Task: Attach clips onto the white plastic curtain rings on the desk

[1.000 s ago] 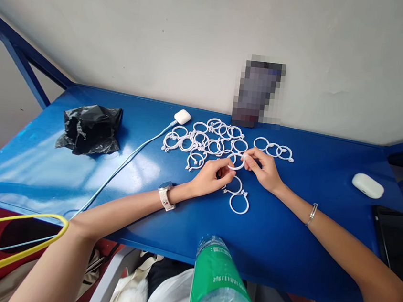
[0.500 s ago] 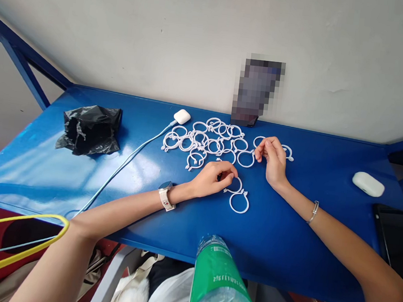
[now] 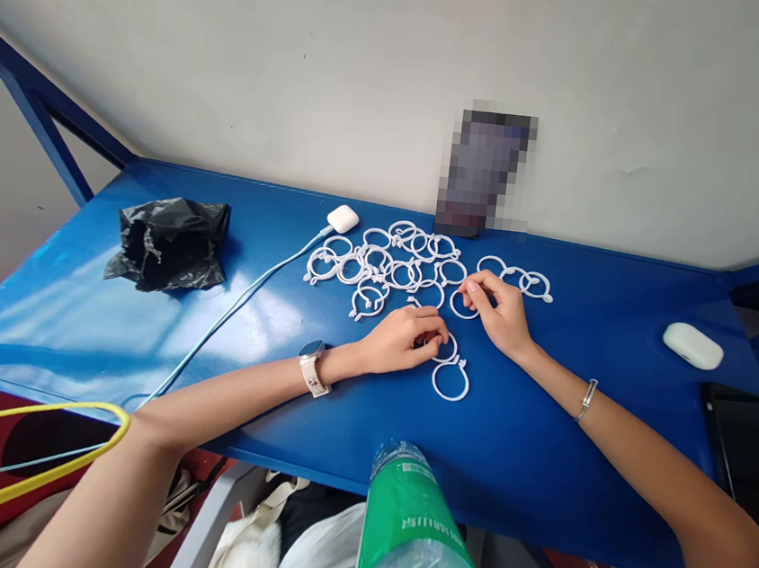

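curled-finger posing near white rings, both hands angle inward, grip impossible to tell.

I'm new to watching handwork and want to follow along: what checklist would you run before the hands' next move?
1. Right hand at a thin, white, round ring: ok, fingertips at its upper edge.
2. Right hand's grip firm: cannot tell.
3. Left hand gripping the white ring beneath its fingers: cannot tell, the curled fingers hide part of it.
4. Pile of white rings lying separately: not ok, many overlap.
5. Thin light-blue cable clear of the pile: ok, it runs to the left.
6. Transparent bottle with a green label clear of both hands: ok.
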`<state>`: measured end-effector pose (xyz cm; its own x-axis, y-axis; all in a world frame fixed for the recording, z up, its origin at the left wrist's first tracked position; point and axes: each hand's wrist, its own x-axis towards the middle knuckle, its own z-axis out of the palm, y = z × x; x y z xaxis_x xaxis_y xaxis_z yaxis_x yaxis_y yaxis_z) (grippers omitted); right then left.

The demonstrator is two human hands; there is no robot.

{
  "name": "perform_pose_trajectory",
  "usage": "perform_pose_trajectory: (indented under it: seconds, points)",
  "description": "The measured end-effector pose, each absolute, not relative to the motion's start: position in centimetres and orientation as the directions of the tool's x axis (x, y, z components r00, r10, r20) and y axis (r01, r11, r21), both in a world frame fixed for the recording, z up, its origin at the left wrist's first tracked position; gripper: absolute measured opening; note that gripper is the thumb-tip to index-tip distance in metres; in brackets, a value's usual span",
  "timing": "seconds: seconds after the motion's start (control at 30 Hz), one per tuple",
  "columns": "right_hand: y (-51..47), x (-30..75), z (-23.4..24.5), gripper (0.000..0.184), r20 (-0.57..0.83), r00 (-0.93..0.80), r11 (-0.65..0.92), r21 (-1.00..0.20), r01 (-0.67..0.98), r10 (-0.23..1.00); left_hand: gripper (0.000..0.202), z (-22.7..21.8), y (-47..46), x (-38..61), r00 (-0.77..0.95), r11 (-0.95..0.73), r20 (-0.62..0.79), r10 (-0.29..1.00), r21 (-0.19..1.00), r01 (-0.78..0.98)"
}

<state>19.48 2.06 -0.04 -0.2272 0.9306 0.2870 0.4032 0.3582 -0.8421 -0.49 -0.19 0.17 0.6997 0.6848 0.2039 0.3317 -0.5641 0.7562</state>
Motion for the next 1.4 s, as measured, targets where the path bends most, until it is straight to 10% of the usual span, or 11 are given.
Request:
perform_pose_trajectory:
  seconds: [0.3, 0.73, 1.4]
  points:
    - [2.34, 19.77, 0.09, 0.029, 0.361, -0.044, 0.329, -0.788, 0.521, 0.932, 0.02, 0.12, -0.21, -0.49, 0.704, -0.566, 0.201, 0.681, 0.755, 0.332]
    - [2.25, 19.27, -0.3, 0.01, 0.323, -0.666, 0.722, -0.482, 0.496, 0.673, 0.017, -0.24, -0.15, -0.46, 0.708, -0.611, 0.232, 0.667, 0.714, 0.342]
    - [2.29, 19.56, 0.43, 0.011, 0.195, -0.793, 0.757, -0.494, 0.428, 0.577, 0.018, -0.12, -0.21, -0.47, 0.732, -0.61, 0.196, 0.653, 0.709, 0.353]
